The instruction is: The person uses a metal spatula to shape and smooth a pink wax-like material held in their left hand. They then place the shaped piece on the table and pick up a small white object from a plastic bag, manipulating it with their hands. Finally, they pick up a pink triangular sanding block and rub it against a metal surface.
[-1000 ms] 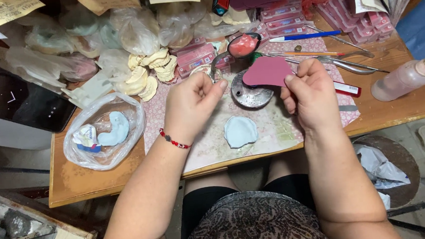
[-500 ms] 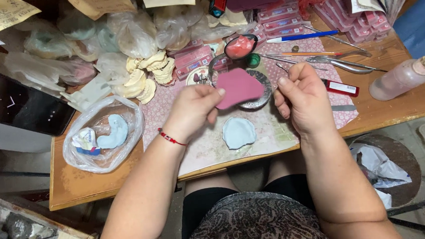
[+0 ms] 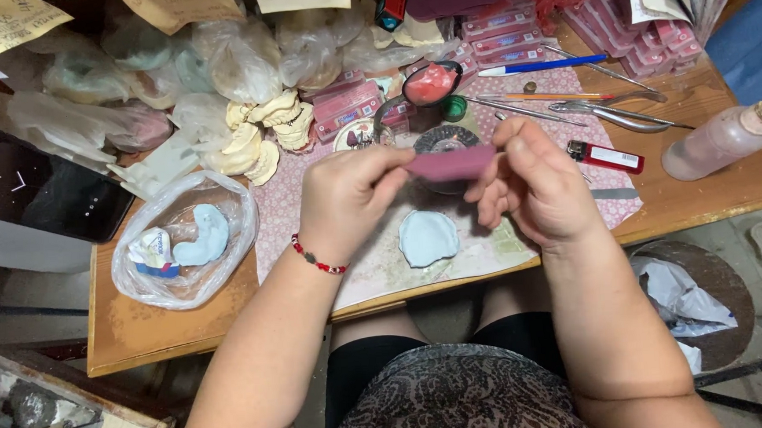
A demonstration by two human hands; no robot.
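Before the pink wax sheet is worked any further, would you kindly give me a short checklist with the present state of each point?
1. Pink wax sheet held at both ends: ok, left hand and right hand pinch it.
2. Sheet held above the table: ok.
3. Pale blue cast lying uncovered on the mat below: ok.
4. Red lighter lying near the right hand: ok.
5. Sheet soft enough to bend: cannot tell.
6. Metal tools apart from the hands: ok.

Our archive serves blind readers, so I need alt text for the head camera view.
Two bare hands, left hand and right hand, hold a flat pink wax sheet between them above a cluttered wooden desk. A pale blue dental cast lies below the sheet.
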